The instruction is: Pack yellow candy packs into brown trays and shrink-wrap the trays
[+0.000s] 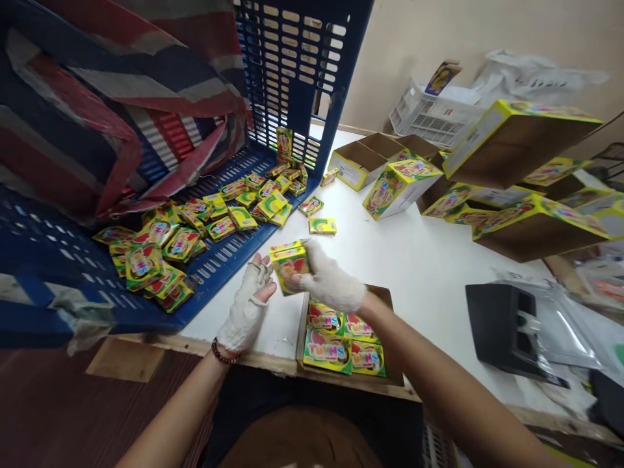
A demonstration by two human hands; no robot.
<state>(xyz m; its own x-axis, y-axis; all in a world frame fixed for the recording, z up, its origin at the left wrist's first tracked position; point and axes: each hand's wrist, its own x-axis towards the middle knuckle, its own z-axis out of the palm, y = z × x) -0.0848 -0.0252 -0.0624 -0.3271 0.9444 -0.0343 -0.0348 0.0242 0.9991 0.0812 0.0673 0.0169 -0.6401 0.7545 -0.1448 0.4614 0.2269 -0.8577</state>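
My right hand [331,279], in a white fingerless glove, grips a pair of small yellow-green candy boxes [291,268] stacked together, held above the white tabletop. Just left of them is my left hand [246,309], gloved the same way, palm turned up and fingers apart, with nothing in it. Below my right wrist lies an open cardboard carton [394,351] at the table's front edge. Several small boxes marked "TWINS" [327,351] sit flat inside it in rows; my right forearm hides part of the carton.
A tipped blue plastic crate [214,296] at left spills many loose small boxes [180,244]. Two more boxes [322,225] lie on the white table [404,260]. Display cartons [402,188] are piled at right, near a black device [502,331] and a white basket [429,120].
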